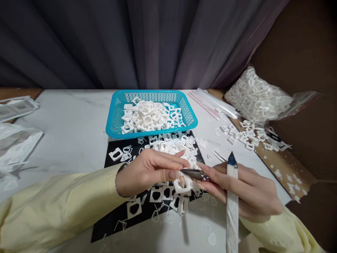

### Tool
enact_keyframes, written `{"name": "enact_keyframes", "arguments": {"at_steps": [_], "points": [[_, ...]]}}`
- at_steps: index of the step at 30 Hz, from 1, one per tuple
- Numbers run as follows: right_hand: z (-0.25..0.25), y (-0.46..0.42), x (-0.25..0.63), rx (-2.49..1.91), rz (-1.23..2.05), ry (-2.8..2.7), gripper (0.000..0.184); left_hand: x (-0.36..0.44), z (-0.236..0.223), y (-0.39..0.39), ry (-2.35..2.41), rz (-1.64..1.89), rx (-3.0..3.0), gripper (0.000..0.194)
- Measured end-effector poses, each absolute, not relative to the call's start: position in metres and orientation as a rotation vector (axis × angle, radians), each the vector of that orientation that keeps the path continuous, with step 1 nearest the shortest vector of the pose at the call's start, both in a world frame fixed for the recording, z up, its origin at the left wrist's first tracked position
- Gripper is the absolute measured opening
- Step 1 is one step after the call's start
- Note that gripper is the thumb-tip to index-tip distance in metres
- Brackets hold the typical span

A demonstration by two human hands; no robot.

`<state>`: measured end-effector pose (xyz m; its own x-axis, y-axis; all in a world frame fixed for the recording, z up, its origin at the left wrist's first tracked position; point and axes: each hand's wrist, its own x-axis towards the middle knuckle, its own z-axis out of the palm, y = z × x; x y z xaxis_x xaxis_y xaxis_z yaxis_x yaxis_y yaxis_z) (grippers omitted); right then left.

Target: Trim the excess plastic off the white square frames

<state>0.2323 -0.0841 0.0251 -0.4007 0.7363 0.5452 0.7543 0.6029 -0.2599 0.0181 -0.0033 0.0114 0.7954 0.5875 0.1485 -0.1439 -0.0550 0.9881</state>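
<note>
My left hand [155, 170] pinches a small white square frame [182, 184] with a rounded opening between thumb and fingers. My right hand [244, 186] grips a dark metal tool with narrow pointed jaws [195, 173]; its kind is not clear. The tool's tip meets the upper edge of the frame by my left thumb. A white-wrapped stick [232, 211] with a dark blue pointed tip stands upright in front of my right hand; whether the fingers hold it cannot be seen. Beneath both hands, white frames and thin offcuts [168, 147] lie heaped on a black mat [105, 221].
A blue plastic basket [112, 121] full of white pieces stands behind the mat. To the right are a stuffed clear bag [259, 95], flat zip bags [210, 102] and loose white parts [247, 137]. Clear bags [18, 144] lie at left. A dark curtain [147, 42] hangs behind.
</note>
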Motion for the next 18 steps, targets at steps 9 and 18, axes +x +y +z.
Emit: {"name": "enact_keyframes", "arguments": {"at_steps": [9,18], "points": [[0.026,-0.068,0.256,-1.264,-0.069,-1.952,0.027,0.014,0.011,0.001,0.267,0.606,1.390,0.017],[-0.029,-0.044,0.295,-1.497,0.220,-2.305,0.022,0.012,0.010,0.001,0.251,0.634,1.393,0.019]]}}
